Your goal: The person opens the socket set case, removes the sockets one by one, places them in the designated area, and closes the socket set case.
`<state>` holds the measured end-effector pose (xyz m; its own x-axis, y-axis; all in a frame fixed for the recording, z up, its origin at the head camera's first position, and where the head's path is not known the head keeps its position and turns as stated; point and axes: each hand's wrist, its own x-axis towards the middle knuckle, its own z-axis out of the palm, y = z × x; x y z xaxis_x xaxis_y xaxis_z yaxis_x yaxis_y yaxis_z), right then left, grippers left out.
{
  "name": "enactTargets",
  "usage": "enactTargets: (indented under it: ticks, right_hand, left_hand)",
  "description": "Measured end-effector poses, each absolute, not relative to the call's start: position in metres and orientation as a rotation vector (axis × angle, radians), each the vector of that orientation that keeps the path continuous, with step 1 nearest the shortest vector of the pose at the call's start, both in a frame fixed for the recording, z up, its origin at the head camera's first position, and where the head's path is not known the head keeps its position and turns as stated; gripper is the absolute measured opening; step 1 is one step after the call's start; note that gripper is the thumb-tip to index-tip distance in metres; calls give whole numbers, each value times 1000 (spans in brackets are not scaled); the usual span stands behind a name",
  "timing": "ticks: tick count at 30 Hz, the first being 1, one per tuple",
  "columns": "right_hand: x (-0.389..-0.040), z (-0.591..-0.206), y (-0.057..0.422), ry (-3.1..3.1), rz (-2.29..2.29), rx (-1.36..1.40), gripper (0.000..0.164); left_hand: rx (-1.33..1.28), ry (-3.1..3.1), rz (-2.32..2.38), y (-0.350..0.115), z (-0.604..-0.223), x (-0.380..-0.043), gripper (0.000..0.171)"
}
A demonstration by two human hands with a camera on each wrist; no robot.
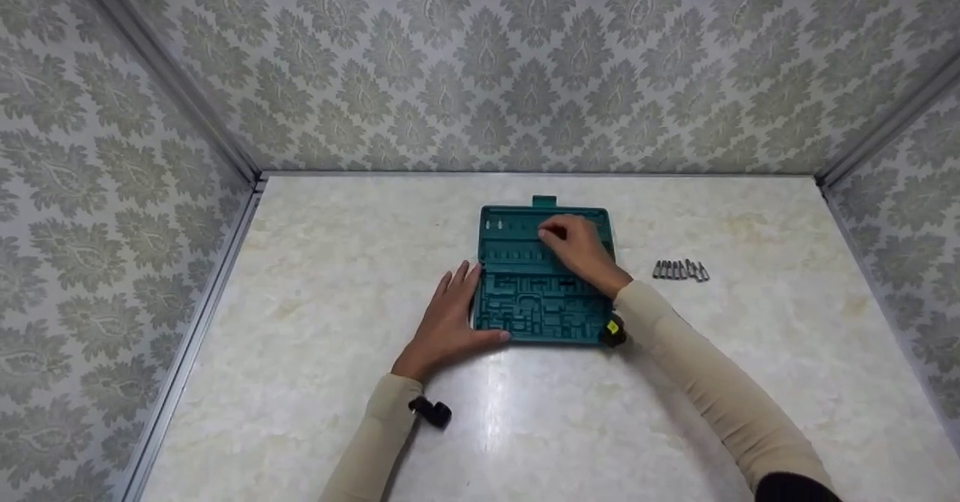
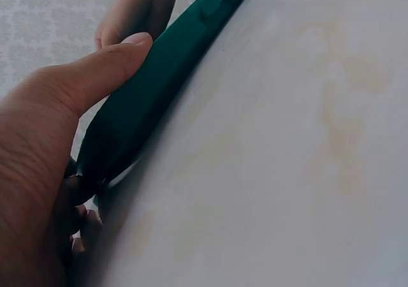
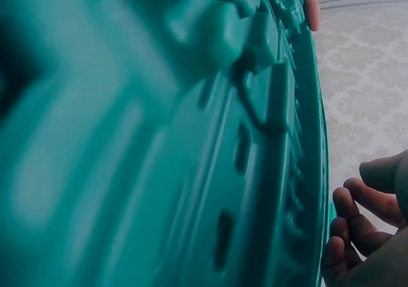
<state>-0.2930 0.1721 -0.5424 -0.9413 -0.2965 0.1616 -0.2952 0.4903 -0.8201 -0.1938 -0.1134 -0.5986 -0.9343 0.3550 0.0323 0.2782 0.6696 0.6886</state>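
Observation:
A green plastic tool case (image 1: 544,268) lies unfolded on the table, with molded recesses in its near half and rows of slots in its far half. My left hand (image 1: 448,320) rests against its left side, fingers stretched along the edge. Its thumb (image 2: 118,60) lies on the near rim of the case. Over the far half hovers my right hand (image 1: 577,247), its thumb and forefinger bent toward each other. In the right wrist view these fingers (image 3: 366,213) show a small gap, and whether something tiny is between them is hidden.
Several small metal bits (image 1: 679,270) lie in a row to the right of the case. Two pale spots (image 1: 494,225) show in the far half's upper left slots. A latch (image 1: 544,201) sticks out at the far edge. Patterned walls (image 1: 487,67) enclose the marbled table (image 1: 337,262).

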Motion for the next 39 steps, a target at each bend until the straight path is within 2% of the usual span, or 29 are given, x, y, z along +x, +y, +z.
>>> enactTargets:
  ticks: [18,33,39]
  right_hand:
    - [-324,-553,120,2728,-1454,-727,20]
    - [-330,-541,102,2779,-1206,-512,35]
    - [-330,-542,98,2686,-1266,-349,41]
  left_hand:
    - [524,2760,1127,-113,-596,-193,135]
    - [466,2748,1134,-111,-592,-191,134]
    - [447,2740,1137,-113,-593,-188,134]
